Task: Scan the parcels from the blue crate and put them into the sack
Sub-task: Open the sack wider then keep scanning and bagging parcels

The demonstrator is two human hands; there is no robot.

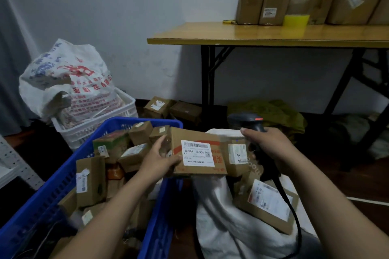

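Scan step in hand, I reckon. My left hand (160, 157) grips a brown cardboard parcel (179, 143) by its left end, thumb on the near face, fingers curled round the far side. Its white barcode label (197, 153) faces up at me. Parcel hangs dead centre, over the right rim of the blue plastic crate (52, 191) at 8 o'clock, w/ the white woven sack (227, 227) at 5 o'clock.

Right hand (271, 145), approx 3 o'clock, is clamped round the grip of a black corded handheld scanner (248, 121); can't tell if a finger's on the trigger. Scanner head sits up-right of the label, prob not aimed at it.

Next: tip the head down toward 9 o'clock onto the barcode, keep the label flat, trigger, then drop the parcel right into the sack mouth. The sack holds a few boxes, the crate lots, so it's early days.
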